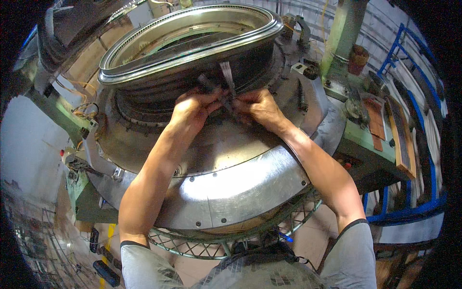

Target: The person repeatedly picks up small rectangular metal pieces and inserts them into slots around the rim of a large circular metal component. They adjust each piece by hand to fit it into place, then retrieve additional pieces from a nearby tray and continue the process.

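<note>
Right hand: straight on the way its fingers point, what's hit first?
The right hand points left, so likely the thin strips crossing between the hands, which look already at its fingertips. Next in line, the left hand. Blur there leaves depth unclear.

The shirt (240, 277) is light grey, its front crossed by thin dark lines with darker patches. Each short sleeve (353, 255) ends near the elbow in a narrow dark band (352, 225). Forearms (153, 168) and hands (190, 108) are bare.
</note>
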The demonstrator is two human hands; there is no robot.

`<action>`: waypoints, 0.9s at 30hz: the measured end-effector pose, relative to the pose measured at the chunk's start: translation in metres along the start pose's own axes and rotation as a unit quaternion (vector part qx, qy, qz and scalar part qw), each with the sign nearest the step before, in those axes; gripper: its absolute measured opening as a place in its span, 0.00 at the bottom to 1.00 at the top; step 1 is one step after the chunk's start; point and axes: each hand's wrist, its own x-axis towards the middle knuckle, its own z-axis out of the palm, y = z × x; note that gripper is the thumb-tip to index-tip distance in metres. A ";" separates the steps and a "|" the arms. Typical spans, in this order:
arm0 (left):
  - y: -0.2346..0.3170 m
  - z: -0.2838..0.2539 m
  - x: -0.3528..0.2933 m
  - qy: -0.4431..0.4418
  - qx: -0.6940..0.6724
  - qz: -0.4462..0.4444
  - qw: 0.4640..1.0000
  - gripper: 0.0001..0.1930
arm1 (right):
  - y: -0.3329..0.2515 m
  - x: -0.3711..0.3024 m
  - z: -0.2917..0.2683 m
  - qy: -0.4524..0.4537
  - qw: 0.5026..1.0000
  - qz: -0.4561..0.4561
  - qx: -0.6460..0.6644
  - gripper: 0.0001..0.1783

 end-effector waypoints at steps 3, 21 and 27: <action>0.005 0.006 -0.007 0.015 0.015 0.008 1.000 0.16 | 0.004 0.003 0.000 0.089 0.988 -0.004 -0.126 0.12; -0.017 0.008 -0.013 0.031 0.697 0.481 0.531 0.14 | -0.003 0.000 0.004 0.082 0.985 -0.034 -0.146 0.08; -0.019 0.009 -0.014 0.039 0.700 0.479 0.529 0.13 | -0.003 0.000 0.003 0.084 0.984 -0.031 -0.155 0.08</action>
